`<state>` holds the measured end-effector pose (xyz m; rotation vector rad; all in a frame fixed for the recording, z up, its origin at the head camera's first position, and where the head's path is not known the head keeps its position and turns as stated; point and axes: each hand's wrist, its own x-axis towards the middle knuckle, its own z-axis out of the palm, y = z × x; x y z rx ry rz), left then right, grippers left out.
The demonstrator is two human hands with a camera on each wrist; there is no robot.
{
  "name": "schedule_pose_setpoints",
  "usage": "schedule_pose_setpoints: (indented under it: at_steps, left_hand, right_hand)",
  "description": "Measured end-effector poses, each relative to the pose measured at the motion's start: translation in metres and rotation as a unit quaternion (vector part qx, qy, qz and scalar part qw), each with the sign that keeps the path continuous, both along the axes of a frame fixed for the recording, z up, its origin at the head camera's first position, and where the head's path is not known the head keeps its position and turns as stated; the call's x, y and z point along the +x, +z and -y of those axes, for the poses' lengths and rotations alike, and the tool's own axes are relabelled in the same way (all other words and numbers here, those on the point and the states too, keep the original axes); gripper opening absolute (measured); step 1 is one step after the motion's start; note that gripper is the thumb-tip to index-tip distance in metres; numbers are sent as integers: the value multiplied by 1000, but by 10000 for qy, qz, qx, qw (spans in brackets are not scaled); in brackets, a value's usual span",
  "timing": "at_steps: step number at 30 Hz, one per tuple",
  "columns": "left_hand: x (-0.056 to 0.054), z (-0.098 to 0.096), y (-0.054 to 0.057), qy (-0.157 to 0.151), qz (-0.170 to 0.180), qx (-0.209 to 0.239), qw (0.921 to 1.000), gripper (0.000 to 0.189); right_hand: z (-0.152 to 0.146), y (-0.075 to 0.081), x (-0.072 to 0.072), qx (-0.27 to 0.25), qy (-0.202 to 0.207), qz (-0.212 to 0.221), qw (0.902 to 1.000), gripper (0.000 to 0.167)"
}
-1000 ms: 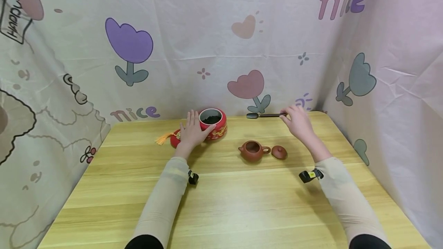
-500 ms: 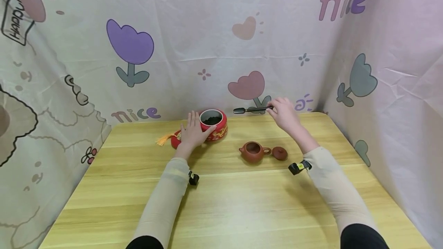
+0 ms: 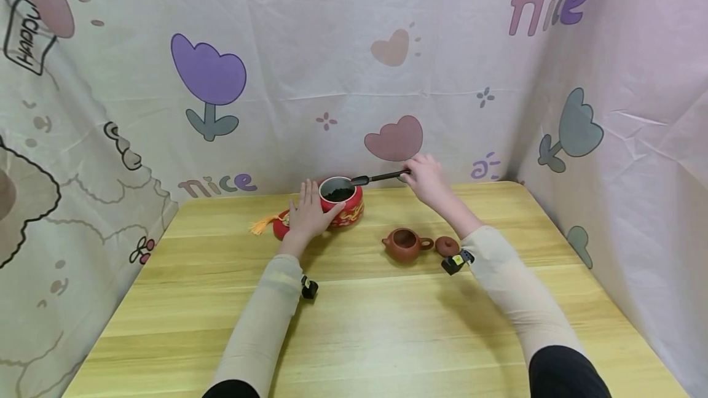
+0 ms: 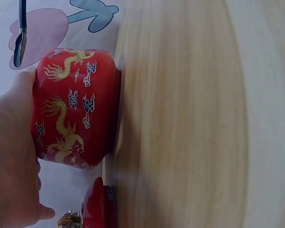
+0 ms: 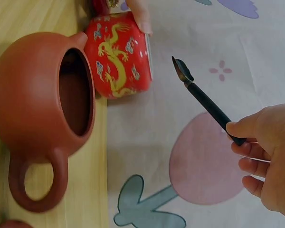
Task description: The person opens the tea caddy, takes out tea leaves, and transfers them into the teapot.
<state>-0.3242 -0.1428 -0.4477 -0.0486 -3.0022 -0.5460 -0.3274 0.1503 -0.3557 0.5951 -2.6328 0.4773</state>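
A red jar with gold dragons holds dark, leaf-like bits, perhaps tea. My left hand rests against its left side, fingers straight, thumb across the front. In the left wrist view the thumb touches the jar near its rim. My right hand pinches the dark handle of a small tea scoop between thumb and fingers. The scoop's head is at the jar's right rim in the head view; touching or just above, I cannot tell. In the right wrist view the scoop points toward the jar.
A brown clay teapot without its lid stands right of the jar. Its lid lies beside the handle, near my right wrist camera. The red jar lid with an orange tassel is left of the jar. A patterned cloth hangs behind the table.
My right hand has moved left with the tea scoop, from right of the teapot to the jar's rim, rising and then dipping the scoop's head slightly. My left hand stays at the jar.
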Motion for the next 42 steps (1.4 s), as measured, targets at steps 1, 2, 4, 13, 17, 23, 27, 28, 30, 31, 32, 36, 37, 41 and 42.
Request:
schedule_pose_setpoints:
  at_steps: [1, 2, 4, 13, 17, 23, 27, 28, 30, 31, 32, 36, 37, 41, 42]
  left_hand:
    - [0, 0, 0, 5, -3, -7, 10000, 113]
    - [0, 0, 0, 8, -10, -1, 10000, 112]
    - [0, 0, 0, -3, -17, 12, 10000, 112]
    - [1, 1, 0, 13, 61, 41, 10000, 113]
    - [0, 1, -2, 12, 52, 78, 10000, 113]
    - [0, 2, -3, -3, 41, 58, 10000, 112]
    - [0, 2, -3, -1, 33, 74, 10000, 112]
    - [0, 2, -3, -2, 29, 81, 10000, 112]
    - [0, 2, -3, 11, 8, 47, 10000, 112]
    - [0, 2, -3, 20, 1, 37, 10000, 112]
    - [0, 2, -3, 18, -9, 37, 10000, 112]
    - [0, 1, -2, 26, -94, -24, 9999, 112]
    - [0, 1, -2, 22, -109, -31, 9999, 112]
    - [0, 0, -2, 31, -82, -52, 9999, 112]
    - [-1, 0, -2, 31, -69, -56, 10000, 113]
  right_hand:
    - [3, -1, -1, 46, 1, -24, 10000, 18]
    - [6, -1, -2, 34, 29, -20, 10000, 17]
    - [12, -3, -5, 19, 79, -32, 10000, 17]
    - [37, -6, -16, 311, 191, -323, 9988, 13]
    - [47, -9, -21, 556, 144, -377, 9976, 13]
    - [59, -15, -29, 921, 104, -509, 9944, 12]
    - [66, -18, -31, 1050, 83, -646, 9923, 14]
    - [68, -19, -32, 1103, 83, -727, 9912, 14]
    - [72, -21, -32, 1275, 91, -921, 9875, 15]
    - [74, -22, -32, 1376, 101, -1057, 9848, 15]
    - [75, -23, -32, 1470, 124, -1168, 9821, 15]
    - [81, -28, -33, 1694, 269, -1486, 9739, 16]
    - [83, -30, -32, 1721, 303, -1557, 9722, 16]
    - [88, -34, -31, 1825, 441, -1777, 9660, 14]
    - [90, -35, -31, 1852, 470, -1776, 9654, 15]
